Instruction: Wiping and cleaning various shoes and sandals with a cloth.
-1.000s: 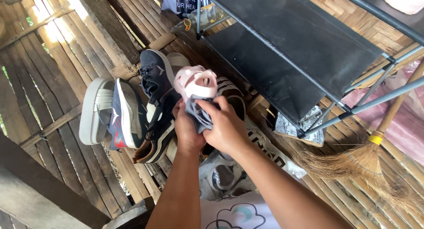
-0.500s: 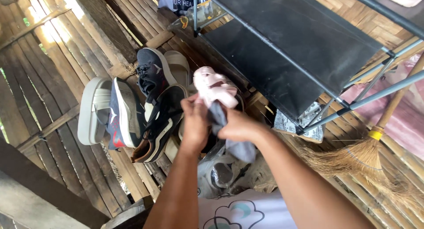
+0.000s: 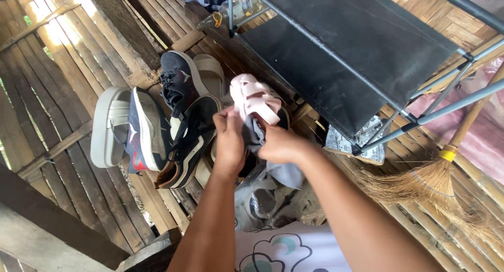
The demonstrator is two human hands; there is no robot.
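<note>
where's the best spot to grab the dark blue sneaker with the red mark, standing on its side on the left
Probably by its rim at the opening, coming from above. The dark blue sneaker stands on edge between a white-soled shoe and a black sneaker, so its sides are blocked and only the upper edge is free.

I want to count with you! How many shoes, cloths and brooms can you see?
Shoes: 5, namely pale pink bow sandal, dark lace-up sneaker, beige sandal, black-and-white sneaker, navy white-soled sneaker
Cloths: 1, grey cloth
Brooms: 1, straw broom
Total: 7
</note>
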